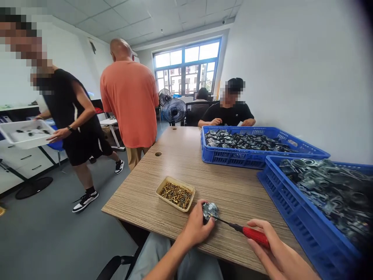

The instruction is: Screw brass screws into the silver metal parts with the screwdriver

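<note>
My left hand [196,223] grips a small grey metal casting [211,210] just above the near part of the table. Between the thumb and fingers of my right hand [271,243] is the red handle of a screwdriver [256,236]. Its dark shaft points left, and the tip meets the casting near my left thumb; the exact contact spot is too small to make out. Just beyond my left hand stands a cream plastic tub [175,194] filled with small brass-coloured pieces.
Two blue crates [233,157] of metal castings stand along the right side of the wood-grain table [140,186]. A person in black [227,112] sits at the far end. On the left, one person carries a white tray [26,134] and another stands in an orange shirt [128,101].
</note>
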Action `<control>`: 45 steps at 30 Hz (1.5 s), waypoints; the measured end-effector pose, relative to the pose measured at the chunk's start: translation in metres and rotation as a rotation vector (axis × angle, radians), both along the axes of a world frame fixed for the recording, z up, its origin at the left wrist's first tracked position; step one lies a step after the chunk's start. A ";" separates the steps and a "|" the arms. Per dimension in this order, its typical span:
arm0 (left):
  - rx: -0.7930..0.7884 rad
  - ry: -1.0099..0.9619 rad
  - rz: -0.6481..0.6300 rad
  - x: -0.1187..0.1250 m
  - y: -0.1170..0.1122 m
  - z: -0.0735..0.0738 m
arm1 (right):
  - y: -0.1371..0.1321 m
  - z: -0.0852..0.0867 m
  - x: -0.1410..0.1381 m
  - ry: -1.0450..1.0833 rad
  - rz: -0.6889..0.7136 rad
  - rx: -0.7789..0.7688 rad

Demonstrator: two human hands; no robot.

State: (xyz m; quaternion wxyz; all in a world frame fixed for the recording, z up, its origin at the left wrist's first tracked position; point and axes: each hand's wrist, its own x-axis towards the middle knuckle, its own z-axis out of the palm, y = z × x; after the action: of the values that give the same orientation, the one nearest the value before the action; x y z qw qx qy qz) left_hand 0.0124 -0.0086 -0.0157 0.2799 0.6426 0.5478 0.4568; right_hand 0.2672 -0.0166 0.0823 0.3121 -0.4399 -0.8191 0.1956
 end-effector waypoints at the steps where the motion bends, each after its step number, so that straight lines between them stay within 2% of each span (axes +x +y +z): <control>1: 0.004 0.001 -0.001 0.000 0.000 0.000 | -0.003 0.005 -0.002 0.004 0.027 0.004; 4: 0.012 -0.002 -0.006 -0.001 0.001 -0.002 | -0.009 0.015 -0.008 -0.057 0.018 -0.013; 8: 0.028 0.003 -0.010 -0.001 0.002 -0.004 | -0.012 0.018 -0.011 -0.222 -0.175 -0.012; 10: 0.047 0.009 -0.004 -0.002 0.002 -0.005 | -0.015 0.024 -0.011 -0.248 -0.211 -0.033; 14: 0.055 0.022 -0.005 -0.003 0.003 -0.006 | -0.024 0.043 -0.015 -0.075 -0.007 -0.139; 16: 0.049 0.029 -0.005 -0.003 0.004 -0.006 | -0.026 0.048 -0.017 -0.053 0.038 -0.179; 21: 0.054 0.036 -0.010 -0.003 0.004 -0.004 | -0.022 0.039 -0.019 -0.242 -0.199 -0.085; 23: 0.053 0.033 -0.009 -0.003 0.005 -0.002 | -0.021 0.038 -0.018 -0.244 -0.185 -0.078; 28: 0.041 0.043 -0.008 -0.003 0.005 -0.002 | -0.024 0.043 -0.018 -0.082 0.028 -0.153; 30: 0.045 0.046 -0.006 -0.003 0.005 -0.003 | -0.024 0.041 -0.019 -0.126 -0.010 -0.153; 34: 0.076 0.047 0.002 -0.003 0.005 -0.003 | -0.023 0.035 -0.022 -0.304 -0.225 -0.087; 36: 0.080 0.046 0.004 -0.003 0.005 -0.002 | -0.024 0.035 -0.022 -0.279 -0.196 -0.077; 40: 0.074 0.044 0.008 -0.003 0.005 -0.002 | -0.026 0.040 -0.021 -0.113 -0.024 -0.102; 42: 0.074 0.045 0.007 -0.003 0.005 -0.002 | -0.026 0.039 -0.023 -0.133 -0.069 -0.091; 45: 0.078 0.048 0.000 -0.003 0.005 -0.001 | -0.024 0.035 -0.025 -0.275 -0.236 -0.060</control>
State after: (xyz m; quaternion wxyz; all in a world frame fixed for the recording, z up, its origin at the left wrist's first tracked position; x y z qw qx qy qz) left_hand 0.0090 -0.0041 -0.0170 0.2412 0.6639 0.5362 0.4622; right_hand 0.2417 -0.0407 0.1170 0.2048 -0.5648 -0.7904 0.1200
